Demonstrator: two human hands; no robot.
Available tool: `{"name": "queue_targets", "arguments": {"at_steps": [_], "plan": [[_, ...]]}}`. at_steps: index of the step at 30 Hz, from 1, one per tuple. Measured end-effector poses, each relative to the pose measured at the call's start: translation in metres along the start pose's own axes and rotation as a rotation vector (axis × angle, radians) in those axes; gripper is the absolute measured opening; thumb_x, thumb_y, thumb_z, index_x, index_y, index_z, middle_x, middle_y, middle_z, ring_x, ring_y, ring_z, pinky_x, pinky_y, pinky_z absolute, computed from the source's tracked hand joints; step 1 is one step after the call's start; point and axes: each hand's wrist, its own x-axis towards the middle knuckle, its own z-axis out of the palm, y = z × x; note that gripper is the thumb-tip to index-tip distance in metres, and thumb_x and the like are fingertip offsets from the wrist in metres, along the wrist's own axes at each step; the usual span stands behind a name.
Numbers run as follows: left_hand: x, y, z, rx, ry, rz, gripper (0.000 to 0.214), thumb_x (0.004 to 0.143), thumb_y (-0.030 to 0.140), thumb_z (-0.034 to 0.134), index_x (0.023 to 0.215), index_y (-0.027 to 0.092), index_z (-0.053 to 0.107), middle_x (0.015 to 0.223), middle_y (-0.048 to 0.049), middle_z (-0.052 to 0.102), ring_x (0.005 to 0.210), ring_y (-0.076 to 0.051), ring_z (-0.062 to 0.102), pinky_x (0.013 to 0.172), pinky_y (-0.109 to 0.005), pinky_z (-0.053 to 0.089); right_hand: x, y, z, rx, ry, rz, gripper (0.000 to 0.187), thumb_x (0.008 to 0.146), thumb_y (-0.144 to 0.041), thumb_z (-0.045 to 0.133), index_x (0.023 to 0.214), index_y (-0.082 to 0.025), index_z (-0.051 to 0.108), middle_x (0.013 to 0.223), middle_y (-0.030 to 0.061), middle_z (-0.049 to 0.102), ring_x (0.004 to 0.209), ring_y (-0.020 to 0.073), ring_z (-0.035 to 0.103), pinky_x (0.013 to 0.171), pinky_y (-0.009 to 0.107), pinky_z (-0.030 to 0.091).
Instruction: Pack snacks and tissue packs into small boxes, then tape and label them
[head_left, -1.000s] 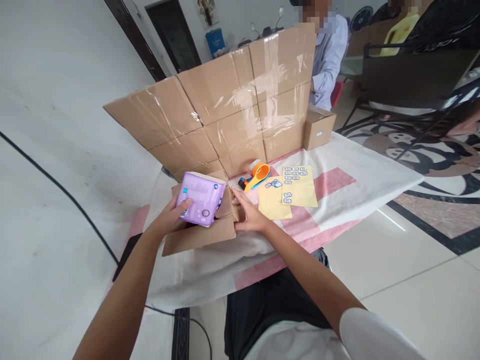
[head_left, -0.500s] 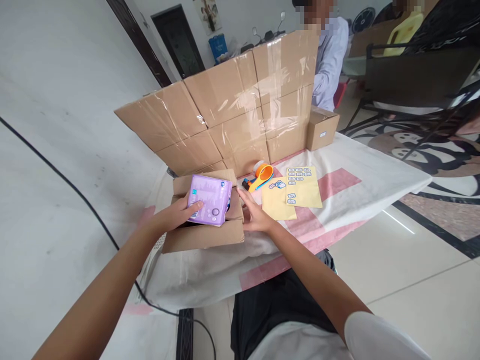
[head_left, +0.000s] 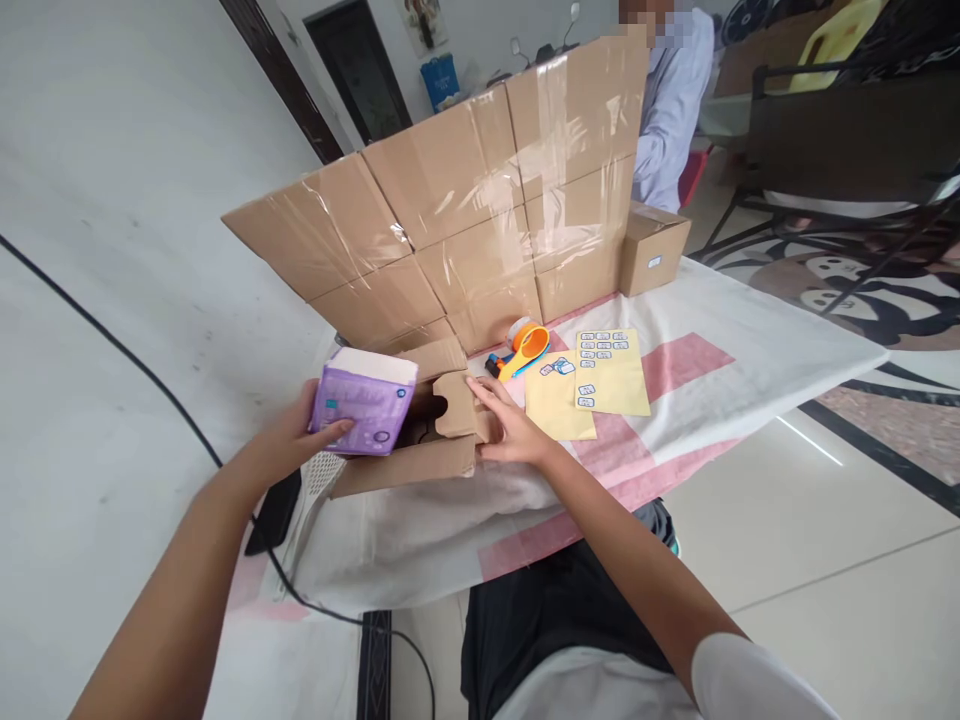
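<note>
My left hand (head_left: 300, 430) grips a purple plastic-wrapped package (head_left: 364, 410) with a pale top, its thumb lying across the printed front. The package is tilted over the left end of an open cardboard box (head_left: 405, 470). Beyond the package, the box's dark inside shows in part, and a flap with a rounded notch (head_left: 455, 405) stands at its right end. My right hand (head_left: 510, 425) is at that right end, fingers on the flap's edge and thumb lower down, holding the box.
An orange tape dispenser (head_left: 529, 343) and yellow sticker sheets (head_left: 611, 370) lie right of the box. Behind stands a wall of taped cartons (head_left: 472, 250), with a small carton (head_left: 655, 250) at its right. A black cable (head_left: 142, 360) hangs at left; a person (head_left: 671, 110) is behind.
My left hand has moved left and tipped the package, so its pale top shows and more of the box's inside is uncovered. My right hand stays at the box's right end.
</note>
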Motion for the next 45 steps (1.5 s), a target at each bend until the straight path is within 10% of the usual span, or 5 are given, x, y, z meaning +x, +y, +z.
{"name": "queue_targets", "arguments": {"at_steps": [10,20,32,39,45], "plan": [[0.002,0.024,0.047,0.525,-0.049,0.384,0.045,0.089,0.056,0.066,0.127,0.032,0.068,0.15,-0.0082,0.061,0.14,-0.043,0.048,0.12,-0.065,0.027,0.0,-0.002,0.002,-0.022,-0.014,0.025,0.116,0.071,-0.033,0.085,0.168,-0.031,0.023,0.161,0.0131,0.029,0.154,0.0372,0.03,0.127,0.054,0.027],[-0.055,-0.043,0.079,-0.218,0.18,0.066,0.09,0.095,0.081,0.011,0.13,0.021,0.068,0.149,-0.0186,0.06,0.138,-0.034,0.058,0.117,-0.055,0.045,-0.001,-0.013,-0.003,-0.077,-0.026,0.047,0.093,0.077,-0.023,0.078,0.16,-0.031,0.036,0.174,0.0116,0.003,0.163,0.0373,0.01,0.127,0.057,0.026],[-0.03,-0.031,0.107,-0.356,0.439,-0.122,0.102,0.087,0.047,0.068,0.165,0.031,0.005,0.159,-0.0178,0.046,0.134,-0.028,0.058,0.1,-0.044,0.056,0.04,-0.03,-0.002,0.115,0.136,0.143,0.058,0.087,-0.04,0.07,0.139,-0.025,0.047,0.158,0.0137,0.041,0.153,0.0305,0.034,0.124,0.052,0.032],[-0.03,0.005,0.094,0.123,0.189,0.31,0.033,0.102,0.029,0.044,0.113,0.027,0.075,0.131,-0.0061,0.071,0.126,-0.027,0.061,0.111,-0.048,0.042,0.034,-0.036,-0.027,-0.114,-0.006,0.019,0.036,0.096,-0.038,0.061,0.13,-0.028,0.067,0.143,0.0087,0.061,0.142,0.0317,0.048,0.123,0.055,0.033],[-0.052,0.028,0.115,0.401,0.266,0.329,0.054,0.098,0.053,0.057,0.141,0.021,0.062,0.136,-0.0127,0.069,0.119,-0.032,0.063,0.108,-0.049,0.042,0.046,0.015,-0.061,-0.121,0.594,0.706,0.043,0.091,-0.053,0.059,0.117,-0.019,0.063,0.125,0.0146,0.069,0.089,0.0267,0.072,0.07,0.038,0.058]]}}
